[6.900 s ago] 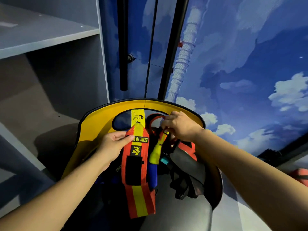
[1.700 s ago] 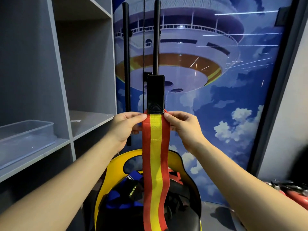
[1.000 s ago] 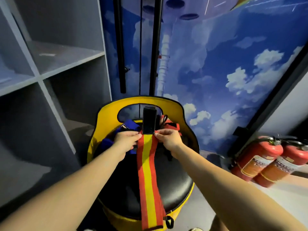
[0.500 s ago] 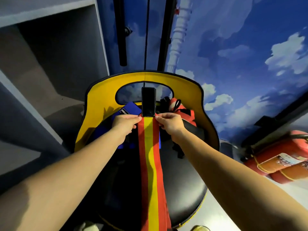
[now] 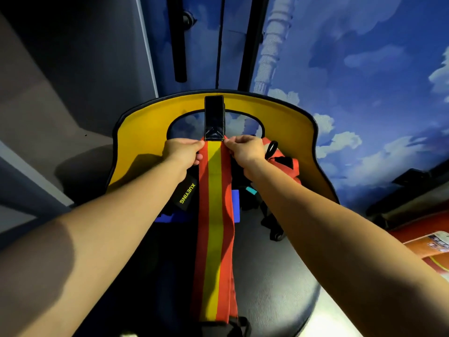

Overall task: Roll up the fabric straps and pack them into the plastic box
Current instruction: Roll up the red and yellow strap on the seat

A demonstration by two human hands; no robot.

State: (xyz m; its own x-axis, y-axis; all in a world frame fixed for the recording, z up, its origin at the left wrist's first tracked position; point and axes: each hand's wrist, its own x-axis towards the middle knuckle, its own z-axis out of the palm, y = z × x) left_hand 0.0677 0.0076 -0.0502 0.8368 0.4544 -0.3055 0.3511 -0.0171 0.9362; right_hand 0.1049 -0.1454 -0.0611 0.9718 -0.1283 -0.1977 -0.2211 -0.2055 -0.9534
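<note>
**Both hands pinch the striped strap at its top end**

The red-and-yellow strap [image 5: 215, 215] lies lengthwise down the black seat [image 5: 279, 276] of a yellow-backed chair [image 5: 286, 122]. The left hand [image 5: 181, 152] and right hand [image 5: 245, 150] pinch its edges just below the black tab [image 5: 214, 117]. Other straps [image 5: 284, 166], possibly tangled, lie behind on the seat; the plastic box is out of sight

Cloud-painted blue wall [image 5: 352, 69], grey shelving [image 5: 73, 93]

Fire extinguisher [image 5: 432, 249] cut off at right edge.
</note>
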